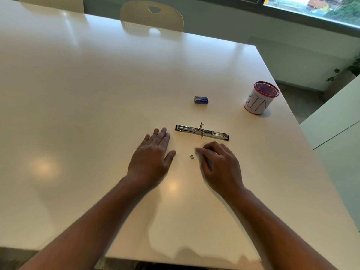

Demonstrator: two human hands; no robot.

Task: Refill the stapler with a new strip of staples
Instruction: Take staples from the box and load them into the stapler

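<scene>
- Plainly legible, the white paper wrapped round the red mesh cup (260,98) at the right of the counter (97,94) reads "BIN" in thin black strokes.
- The small blue staple box (201,99) beyond the stapler carries print too small to read.
- The stapler (202,131) lies unfolded flat on the counter, its metal channel facing up, just beyond both hands.
- A short piece of staples (191,157) lies on the counter between the hands, just beside the right one.
- The left hand (153,156) rests palm down on the counter, fingers straight and close together, thumb out to the side.
- The right hand (220,162) hovers low with its fingers curled in, tips drawn toward the thumb; blur hides whether they pinch anything.
</scene>
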